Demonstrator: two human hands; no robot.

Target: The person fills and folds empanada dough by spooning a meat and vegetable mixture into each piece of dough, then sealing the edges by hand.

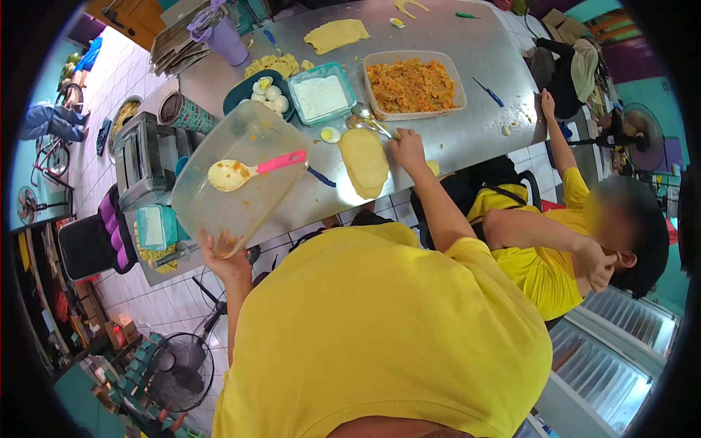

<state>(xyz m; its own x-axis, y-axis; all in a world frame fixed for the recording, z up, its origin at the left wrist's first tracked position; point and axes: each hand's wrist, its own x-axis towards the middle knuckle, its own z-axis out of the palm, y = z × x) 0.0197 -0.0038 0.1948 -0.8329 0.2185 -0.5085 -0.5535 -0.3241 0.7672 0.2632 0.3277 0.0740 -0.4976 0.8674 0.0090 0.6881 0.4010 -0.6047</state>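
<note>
My left hand (225, 257) grips the lower corner of a translucent plastic container (208, 171), tilted and smeared with bits of filling. Inside it lies a serving spoon (234, 175) with a cream-coloured bowl and pink handle. My right hand (410, 150) is at the table edge, its fingers curled at the handle end of a metal spoon (376, 124). Just left of that hand is a flat oval of dough (364, 164), with a halved boiled egg (330, 134) beside it. Beyond stands a tub of orange filling (412, 86).
A teal-rimmed tub of white powder (321, 95) and a bowl of boiled eggs (270, 95) stand on the metal table (482, 55). A pasta machine (146, 164) is to the left. At right sits a co-worker in yellow (540, 270), one hand on the table edge.
</note>
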